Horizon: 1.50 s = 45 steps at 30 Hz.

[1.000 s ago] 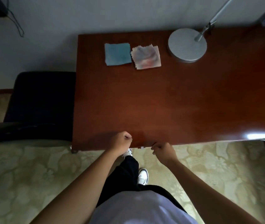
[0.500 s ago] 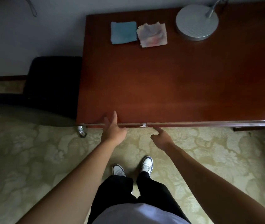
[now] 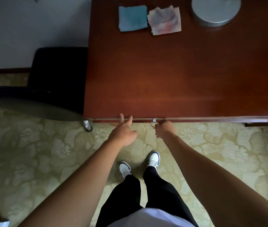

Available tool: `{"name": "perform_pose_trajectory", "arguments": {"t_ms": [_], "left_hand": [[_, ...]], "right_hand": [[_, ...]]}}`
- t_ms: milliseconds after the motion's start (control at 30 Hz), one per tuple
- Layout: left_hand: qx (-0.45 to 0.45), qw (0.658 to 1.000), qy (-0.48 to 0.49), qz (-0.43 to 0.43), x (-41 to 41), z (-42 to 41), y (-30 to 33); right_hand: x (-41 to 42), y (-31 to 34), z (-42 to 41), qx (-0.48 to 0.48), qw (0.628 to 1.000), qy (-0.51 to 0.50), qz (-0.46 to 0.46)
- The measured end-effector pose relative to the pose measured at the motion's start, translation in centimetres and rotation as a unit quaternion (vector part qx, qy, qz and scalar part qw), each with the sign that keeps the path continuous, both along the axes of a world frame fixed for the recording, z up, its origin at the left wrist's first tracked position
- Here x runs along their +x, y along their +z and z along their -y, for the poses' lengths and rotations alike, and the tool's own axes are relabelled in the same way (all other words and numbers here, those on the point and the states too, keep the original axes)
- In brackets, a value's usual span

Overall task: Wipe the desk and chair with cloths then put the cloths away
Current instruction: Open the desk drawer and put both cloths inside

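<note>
Head view: right hand (image 3: 163, 128) grip has moved onto the drawer ring pull (image 3: 153, 124), pinching it; left hand (image 3: 124, 131) open at surface (image 3: 162, 76) edge. Drawer's next, probably for cloths.

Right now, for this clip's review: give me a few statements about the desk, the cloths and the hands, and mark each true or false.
1. Two cloths lie side by side on the desk, a blue cloth and a multicoloured cloth. True.
2. The left hand grips the blue cloth. False: it holds nothing, and its straight fingers reach the desk's front edge.
3. The right hand is at the metal ring pull on the desk's front edge. True.
4. The black chair stands to the right of the desk. False: it is at the desk's left end.
5. The round lamp base sits on the carpet. False: it sits on the desk, right of the cloths.
</note>
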<state>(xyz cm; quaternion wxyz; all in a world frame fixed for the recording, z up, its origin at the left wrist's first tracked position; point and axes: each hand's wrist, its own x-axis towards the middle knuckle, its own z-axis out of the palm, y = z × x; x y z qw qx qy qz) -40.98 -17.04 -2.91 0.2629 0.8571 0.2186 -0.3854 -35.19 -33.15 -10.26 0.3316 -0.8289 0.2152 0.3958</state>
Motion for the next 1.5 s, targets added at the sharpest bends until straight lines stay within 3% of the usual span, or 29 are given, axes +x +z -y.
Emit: {"name": "perform_pose_trajectory", "arguments": {"t_ms": [233,367,433,500,567,600,633,733,867,1100,1233,1367,1500], "left_hand": [[0.054,0.989,-0.080,0.113,-1.6,-0.5,-0.1],[0.051,0.991,-0.092,0.085,-2.2,-0.6,-0.6],[0.053,0.991,-0.110,0.061,-2.3,-0.4,-0.9],[0.054,0.989,-0.127,0.046,-2.5,-0.4,-1.1],[0.056,0.988,-0.138,0.041,-3.0,-0.7,-1.4],[0.060,0.987,-0.145,0.045,-3.2,-0.9,-1.6],[0.065,0.985,-0.151,0.048,-3.2,-1.1,-1.8],[0.077,0.981,-0.170,0.048,-2.7,-1.8,-2.1],[0.085,0.976,-0.200,0.015,-1.7,-2.6,-2.0],[0.019,0.985,-0.170,-0.024,-3.1,-2.9,-1.1],[-0.064,0.990,-0.114,-0.047,-5.3,-2.9,-1.4],[-0.109,0.988,-0.090,-0.069,-7.9,-2.8,-1.4],[-0.114,0.988,-0.104,-0.029,-9.1,-3.1,-1.0]], "right_hand": [[-0.5,1.8,-0.9,-0.065,0.997,-0.024,-0.032],[-1.8,3.1,-0.3,-0.044,0.993,0.013,-0.111],[-2.7,4.1,0.0,-0.081,0.989,0.067,-0.106],[-3.7,4.7,0.6,-0.157,0.977,0.140,0.033],[-4.6,5.3,1.1,-0.178,0.929,0.202,0.254],[-4.7,5.2,1.4,-0.179,0.899,0.237,0.321],[-4.6,4.9,1.7,-0.177,0.888,0.274,0.324],[-4.6,3.9,2.3,-0.199,0.888,0.329,0.252],[-6.2,3.5,1.9,-0.243,0.869,0.359,0.238],[-8.1,4.7,1.5,-0.209,0.906,0.297,0.216],[-8.7,5.7,1.4,-0.265,0.921,0.251,0.139],[-10.2,5.3,1.5,-0.292,0.917,0.259,0.085],[-12.1,4.7,1.8,-0.287,0.915,0.280,0.047]]}}
